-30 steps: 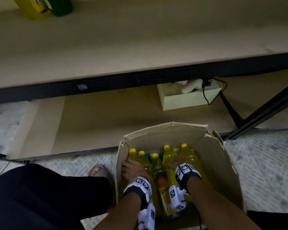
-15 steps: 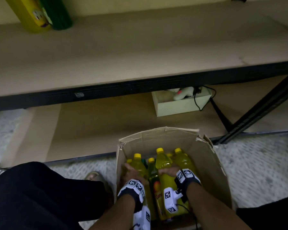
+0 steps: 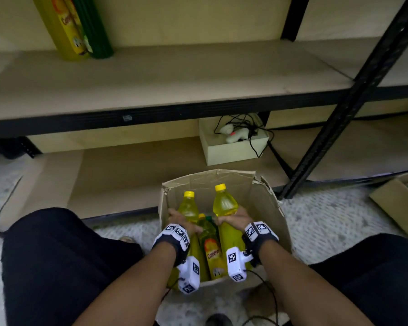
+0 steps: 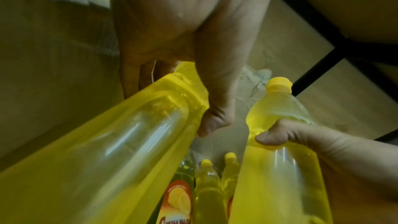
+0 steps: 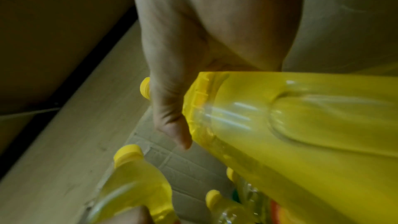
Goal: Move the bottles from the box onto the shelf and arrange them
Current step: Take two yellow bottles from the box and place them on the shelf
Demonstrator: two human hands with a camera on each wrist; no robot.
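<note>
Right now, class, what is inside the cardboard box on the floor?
Inside the cardboard box stand yellow bottles: the left hand holds one, the right hand another, with more between. Arms hide the box floor.

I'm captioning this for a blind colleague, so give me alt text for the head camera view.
Seen from above, a person's left hand and right hand each grip a yellow bottle in an open cardboard box on the floor, with more bottles inside. Ahead, a shelf holds a yellow-labelled bottle beside a green one.

Bottles in box before shelf.
</note>
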